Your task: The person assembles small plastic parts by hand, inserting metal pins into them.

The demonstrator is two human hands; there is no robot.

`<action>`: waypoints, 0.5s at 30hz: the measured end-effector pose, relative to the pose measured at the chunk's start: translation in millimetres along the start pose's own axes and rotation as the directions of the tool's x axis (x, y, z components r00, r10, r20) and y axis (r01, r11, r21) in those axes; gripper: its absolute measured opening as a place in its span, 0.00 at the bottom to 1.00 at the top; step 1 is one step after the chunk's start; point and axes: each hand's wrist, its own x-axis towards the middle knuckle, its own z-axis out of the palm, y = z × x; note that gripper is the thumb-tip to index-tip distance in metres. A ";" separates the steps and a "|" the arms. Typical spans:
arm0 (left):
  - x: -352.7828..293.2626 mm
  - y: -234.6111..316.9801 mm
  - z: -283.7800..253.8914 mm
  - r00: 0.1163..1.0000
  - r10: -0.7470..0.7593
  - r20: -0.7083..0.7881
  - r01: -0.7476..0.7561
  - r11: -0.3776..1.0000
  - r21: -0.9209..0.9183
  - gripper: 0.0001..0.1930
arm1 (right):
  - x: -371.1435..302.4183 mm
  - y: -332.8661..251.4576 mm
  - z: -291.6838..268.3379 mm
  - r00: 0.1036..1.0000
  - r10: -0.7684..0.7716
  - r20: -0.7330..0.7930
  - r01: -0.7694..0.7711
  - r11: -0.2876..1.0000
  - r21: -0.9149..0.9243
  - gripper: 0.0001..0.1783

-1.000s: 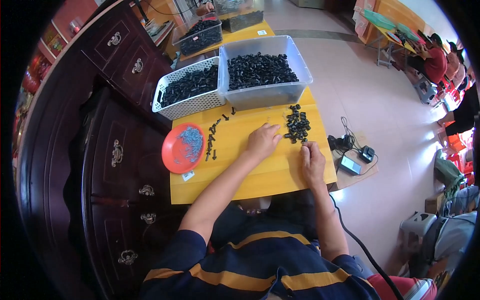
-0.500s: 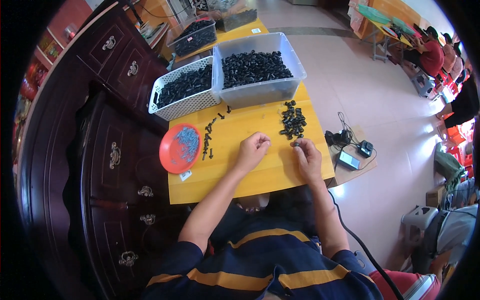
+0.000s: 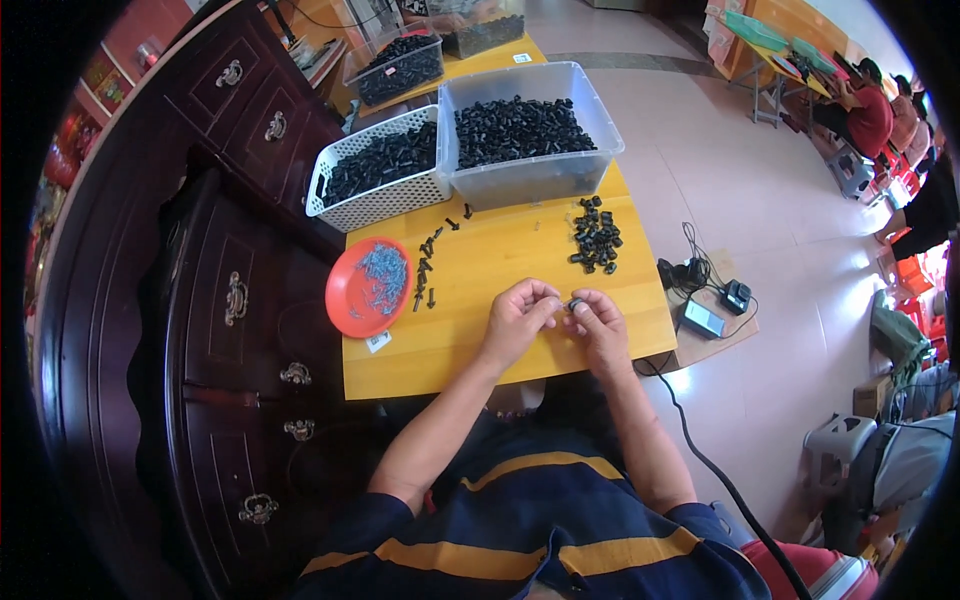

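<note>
My right hand (image 3: 603,328) pinches a small black plastic part (image 3: 575,304) between thumb and fingers, over the near half of the yellow table. Close against it, my left hand (image 3: 520,318) has thumb and forefinger pressed together; whatever they hold is too small to make out. Beyond my right hand lies a loose pile of small black plastic parts (image 3: 597,240). To the left, a ragged line of thin black stemmed pieces (image 3: 424,268) runs beside a red plate (image 3: 342,300) of small silvery pins (image 3: 385,275).
At the table's (image 3: 480,350) far edge stand a clear plastic bin (image 3: 530,185) and a white perforated basket (image 3: 385,202), both holding black parts. A dark wooden cabinet (image 3: 200,330) flanks the left side. Cables and small devices (image 3: 702,318) sit off the right edge. People (image 3: 868,110) sit farther right.
My right hand has come from beside the pile toward me and to the left, bringing the black part to my left hand. The camera view has shifted slightly.
</note>
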 end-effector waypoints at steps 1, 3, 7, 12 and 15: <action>-1.1 0.8 2.1 1.000 -0.007 -0.021 0.007 1.000 -0.002 0.03 | 0.6 -0.4 -2.4 0.999 0.034 0.006 -0.034 0.998 0.060 0.11; -1.7 0.4 3.2 0.999 -0.014 -0.043 0.014 1.000 -0.004 0.03 | 1.2 -3.0 -5.8 0.998 0.060 0.026 -0.062 0.994 0.093 0.11; 0.6 -4.1 4.0 0.995 0.074 -0.071 -0.067 0.994 0.089 0.03 | 0.1 -5.6 -2.9 0.994 0.105 0.027 -0.108 0.982 0.155 0.10; 3.0 -5.8 13.4 0.983 0.163 -0.085 -0.144 0.971 0.193 0.03 | 3.6 3.6 -12.0 0.995 0.065 0.076 -0.079 0.974 0.212 0.11; 5.6 -8.4 16.0 0.978 0.197 -0.075 -0.175 0.957 0.229 0.03 | 3.9 4.0 -13.0 0.993 0.063 0.097 -0.084 0.970 0.226 0.10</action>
